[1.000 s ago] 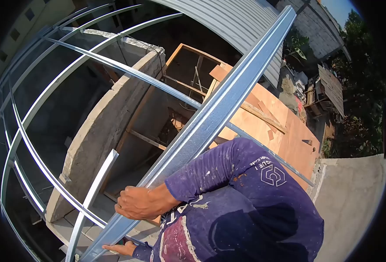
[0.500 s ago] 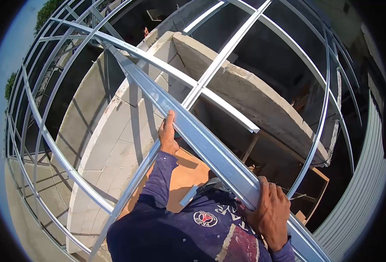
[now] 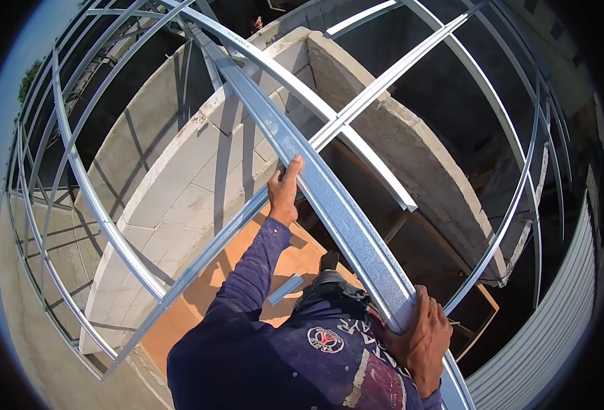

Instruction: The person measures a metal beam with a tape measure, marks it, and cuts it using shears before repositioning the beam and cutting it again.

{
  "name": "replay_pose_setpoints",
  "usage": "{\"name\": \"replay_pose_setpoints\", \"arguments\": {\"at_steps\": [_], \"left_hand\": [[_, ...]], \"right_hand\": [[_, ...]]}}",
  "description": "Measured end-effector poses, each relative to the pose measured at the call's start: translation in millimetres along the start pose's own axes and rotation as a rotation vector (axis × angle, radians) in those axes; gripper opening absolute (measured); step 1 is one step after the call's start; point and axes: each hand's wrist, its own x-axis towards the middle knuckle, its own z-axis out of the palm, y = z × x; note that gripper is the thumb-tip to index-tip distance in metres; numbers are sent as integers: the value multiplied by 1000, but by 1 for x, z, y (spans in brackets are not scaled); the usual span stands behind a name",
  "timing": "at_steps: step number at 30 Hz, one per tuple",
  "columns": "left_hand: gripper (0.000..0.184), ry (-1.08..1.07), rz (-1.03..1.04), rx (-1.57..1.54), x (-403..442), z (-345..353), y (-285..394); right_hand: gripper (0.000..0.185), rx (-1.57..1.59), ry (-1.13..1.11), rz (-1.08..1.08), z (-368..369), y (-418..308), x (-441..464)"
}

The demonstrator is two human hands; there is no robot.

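Note:
A long galvanized steel channel point(image 3: 348, 229) runs diagonally across the head view, from the upper left down past my right side. My left hand point(image 3: 285, 193) is closed at its left edge, thumb pressed on the metal. Lower down, my right hand point(image 3: 423, 339) wraps over the opposite edge, close to my body; its fingertips are partly hidden. Beneath the channel, near my left hand, passes a narrower metal bar point(image 3: 213, 251). The channel's upper part lies close to a bright metal beam point(image 3: 315, 102), and its lower end leaves the picture.
Curved-looking metal framing point(image 3: 390, 82) spans the surroundings. Block walls point(image 3: 179, 198) stand below on the left, and a rough-topped wall point(image 3: 418, 143) lies to the right. An orange-brown board point(image 3: 179, 311) beneath me carries a short metal offcut point(image 3: 286, 290). Corrugated sheet point(image 3: 548, 335) is at lower right.
The view has shifted, so the channel appears steeper and its upper part farther right. My left hand appears slightly right and higher. Both hands keep their hold; more of the orange-brown board shows.

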Motion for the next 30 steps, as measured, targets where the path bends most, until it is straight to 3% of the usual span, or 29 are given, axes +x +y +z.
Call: {"name": "replay_pose_setpoints", "arguments": {"at_steps": [8,13,15,17,18,22,25,27,30], "left_hand": [[84,-82,-1,104,-14,1,25],[93,-79,-79,144,7,-10,2],[96,-48,-122,153,13,-13,-4],[97,-100,-155,114,14,-15,-8],[70,-94,-107,130,10,-13,-4],[74,-171,-217,23,9,-13,6],[80,-390,-286,49,-16,-20,-11],[80,-491,-374,-19,-53,-12,-11],[84,-480,-438,-20,-72,-6,-18]], "right_hand": [[91,-21,-45,18,9,36,-33],[83,-66,72,-20,17,77,-78],[80,-117,-57,169,13,99,-102],[86,-179,-22,138,14,129,-137],[87,-196,-24,164,9,136,-148],[90,-279,-104,327,-18,135,-177],[92,-312,-123,396,-36,122,-181],[93,-315,-123,402,-46,114,-174],[96,-291,-119,338,-41,101,-146]]}}
